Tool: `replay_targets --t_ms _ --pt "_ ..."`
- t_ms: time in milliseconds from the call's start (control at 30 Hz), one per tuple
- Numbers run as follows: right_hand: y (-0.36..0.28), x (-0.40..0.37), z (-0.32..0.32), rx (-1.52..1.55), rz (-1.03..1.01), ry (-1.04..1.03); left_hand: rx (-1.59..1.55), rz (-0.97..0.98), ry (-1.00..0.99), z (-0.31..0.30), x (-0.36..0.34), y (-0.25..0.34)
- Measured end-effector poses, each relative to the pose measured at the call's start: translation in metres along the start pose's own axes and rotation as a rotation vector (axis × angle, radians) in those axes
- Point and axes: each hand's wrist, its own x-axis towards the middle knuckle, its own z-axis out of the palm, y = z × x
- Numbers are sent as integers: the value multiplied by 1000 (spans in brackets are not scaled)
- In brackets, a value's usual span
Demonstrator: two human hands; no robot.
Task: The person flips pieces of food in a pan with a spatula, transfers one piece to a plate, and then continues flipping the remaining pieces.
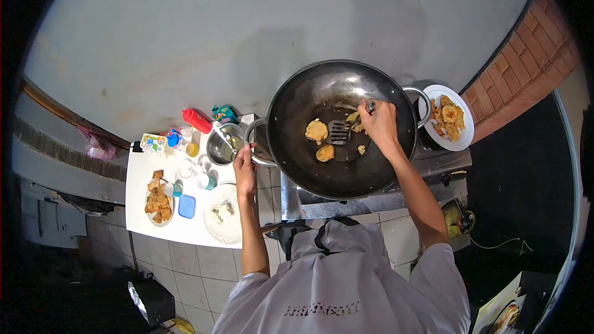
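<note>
A large dark wok [303, 170] sits on a metal stove [365, 206]. My left hand [245, 170] is closed on the wok's left handle [255, 142]. Above the wok, my right hand [378, 122] grips a slotted spatula [338, 132], its blade resting on the wok's bottom. Just left of the blade lies a browned fried piece [316, 130], with a second piece [325, 153] below it. Smaller bits [361, 149] are scattered near my right hand, which partly hides a few of them.
Right of the wok, a white plate [461, 139] holds fried pieces. On the white table [139, 179] at left are a metal bowl [216, 150], a red bottle [197, 121], a blue lid [186, 206], a plate of flour [213, 226] and fried food [158, 204].
</note>
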Motion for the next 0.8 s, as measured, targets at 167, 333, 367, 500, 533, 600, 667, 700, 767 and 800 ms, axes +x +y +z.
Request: replay_targets --t_ms 167,333,367,500,533,600,667,700,767,800 --pt "-17 0 -17 28 -18 30 -12 -3 -25 -7 5 -9" --pt "-10 -5 -2 124 -9 100 13 -14 -63 -6 3 -4" --pt "-13 -9 3 242 74 48 18 -15 -58 -5 2 -3" --pt "-8 -13 17 334 175 -65 33 -17 -61 -6 2 -2" --pt "-8 -12 17 310 188 -68 33 -17 -58 -5 2 -2" --pt "-3 -9 19 293 163 -56 -28 -19 -17 -3 1 -3" --pt "0 -9 20 274 142 -41 -24 -23 -15 -4 0 -3" --pt "-1 -8 17 277 186 -71 -20 -24 -21 -3 0 -2" --pt "3 -5 16 280 228 -97 21 -27 -32 -6 1 -4" --pt "7 -4 16 249 174 -51 62 -31 -38 -7 1 -3"
